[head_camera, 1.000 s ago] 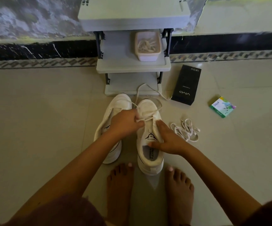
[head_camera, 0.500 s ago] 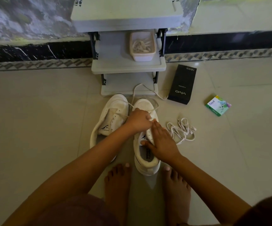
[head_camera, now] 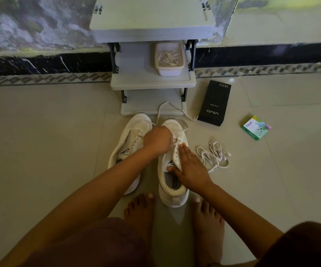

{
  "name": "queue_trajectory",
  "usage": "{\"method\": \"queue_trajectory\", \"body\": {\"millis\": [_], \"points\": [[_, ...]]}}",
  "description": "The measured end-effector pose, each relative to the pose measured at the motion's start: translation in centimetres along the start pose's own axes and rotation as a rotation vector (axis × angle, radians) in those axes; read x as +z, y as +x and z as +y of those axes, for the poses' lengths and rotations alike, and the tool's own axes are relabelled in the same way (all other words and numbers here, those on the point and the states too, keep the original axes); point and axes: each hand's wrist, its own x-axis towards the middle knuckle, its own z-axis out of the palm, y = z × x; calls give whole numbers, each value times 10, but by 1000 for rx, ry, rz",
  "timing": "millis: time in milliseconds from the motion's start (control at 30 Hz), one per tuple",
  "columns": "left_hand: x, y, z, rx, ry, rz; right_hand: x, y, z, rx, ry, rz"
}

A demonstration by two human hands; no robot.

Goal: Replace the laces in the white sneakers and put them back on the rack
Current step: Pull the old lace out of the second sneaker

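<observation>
Since a second ago the left hand (head_camera: 157, 140) has shifted right onto the centre sneaker (head_camera: 173, 199), and the right hand (head_camera: 189, 167) has slid up its side. The sneaker is white and half laced, and its lace (head_camera: 158, 112) trails toward the rack (head_camera: 152, 82) at upper centre. The left fingers curl round the lace above the eyelets. The right fingers lie straight, pressed flat on the sneaker.

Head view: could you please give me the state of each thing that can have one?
Lace: partly threaded, loose end trailing by the rack.
Held sneaker: upright on the floor, partly laced.
Other sneaker: unlaced, tongue open.
Loose laces: heaped on the floor.
Tub: open, holding laces.
Black box: closed, lying flat.
Left hand: fingers curled, pinching the lace.
Right hand: fingers straight, pressing on the held sneaker.
</observation>
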Motion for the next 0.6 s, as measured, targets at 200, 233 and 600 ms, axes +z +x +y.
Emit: {"method": "queue_trajectory", "body": {"millis": [200,233,600], "points": [[-3,-8,2,74,-358,-113,0,0,0,-25,7,18],[-1,-7,-1,73,-272,-173,0,0,0,-24,16,18],[-2,-5,-3,76,18,-17,0,0,-2,4,-2,18]]}}
